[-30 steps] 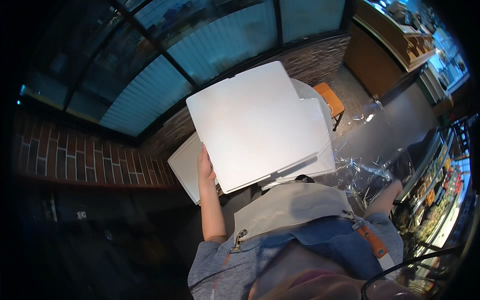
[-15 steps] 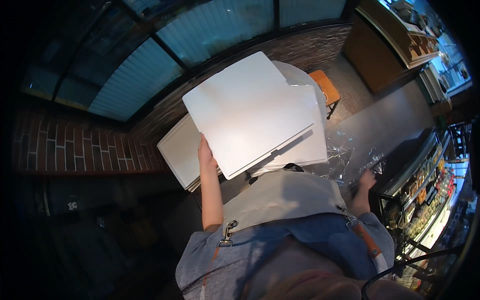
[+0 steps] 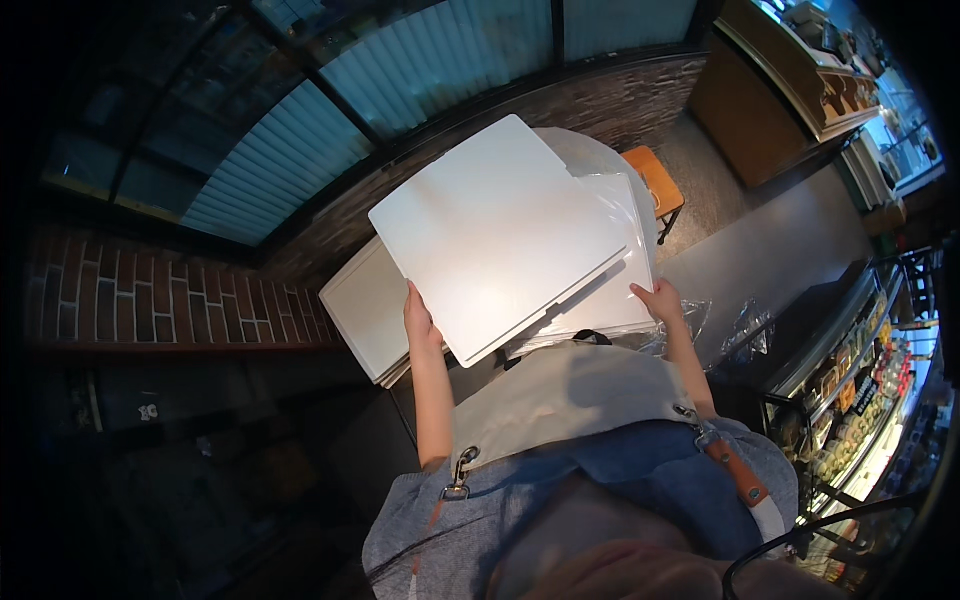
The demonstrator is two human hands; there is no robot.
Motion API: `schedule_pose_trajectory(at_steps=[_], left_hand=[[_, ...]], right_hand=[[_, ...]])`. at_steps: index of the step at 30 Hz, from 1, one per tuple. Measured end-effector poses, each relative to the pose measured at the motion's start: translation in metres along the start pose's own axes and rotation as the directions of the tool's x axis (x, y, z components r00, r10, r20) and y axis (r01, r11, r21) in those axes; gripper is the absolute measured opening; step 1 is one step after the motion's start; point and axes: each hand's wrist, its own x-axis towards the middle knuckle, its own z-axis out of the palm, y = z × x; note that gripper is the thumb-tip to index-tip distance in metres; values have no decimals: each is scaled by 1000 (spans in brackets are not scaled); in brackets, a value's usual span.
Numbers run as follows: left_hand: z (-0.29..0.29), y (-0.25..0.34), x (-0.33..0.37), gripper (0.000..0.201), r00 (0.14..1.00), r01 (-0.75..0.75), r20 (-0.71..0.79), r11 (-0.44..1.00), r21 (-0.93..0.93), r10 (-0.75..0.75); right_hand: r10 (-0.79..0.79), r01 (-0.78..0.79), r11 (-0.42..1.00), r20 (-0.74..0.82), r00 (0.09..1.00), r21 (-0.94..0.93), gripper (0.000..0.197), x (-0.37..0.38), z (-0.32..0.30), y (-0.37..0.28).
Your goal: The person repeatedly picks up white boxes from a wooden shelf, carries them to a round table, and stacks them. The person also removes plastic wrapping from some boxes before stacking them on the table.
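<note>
In my left hand (image 3: 421, 320) is the lower left edge of a white flat board (image 3: 500, 235), a folded box sheet by its look. The fingers are partly hidden under it. The board lies tilted across a second white stack (image 3: 590, 308), whose right side has clear plastic over it. My right hand (image 3: 658, 300) is at that stack's right edge, thumb and fingers apart; whether it presses on the edge I cannot tell. Crumpled clear plastic wrap (image 3: 688, 322) lies beside that hand.
Another stack of pale boards (image 3: 362, 310) lies to the left. Beyond the boards shows a round table's edge (image 3: 575, 146), with a wooden stool (image 3: 655, 182) to its right. A lit display case (image 3: 850, 400) stands at the right. A brick wall (image 3: 150, 300) and windows run along the left and far side.
My right hand has moved left and up from the loose plastic by the display case to the stack's right edge. The board in my left hand has shifted slightly down.
</note>
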Motion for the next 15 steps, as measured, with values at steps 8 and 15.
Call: schedule_pose_trajectory(at_steps=[8,15], left_hand=[[-35,8,-10,50,998,-6,-59,997,-73,2],[-83,5,-10,50,996,-20,-89,998,-51,16]], right_hand=[[-90,140,835,-118,989,532,31,7,-42,2],[-97,425,745,-547,831,514,31,0,-167,21]])
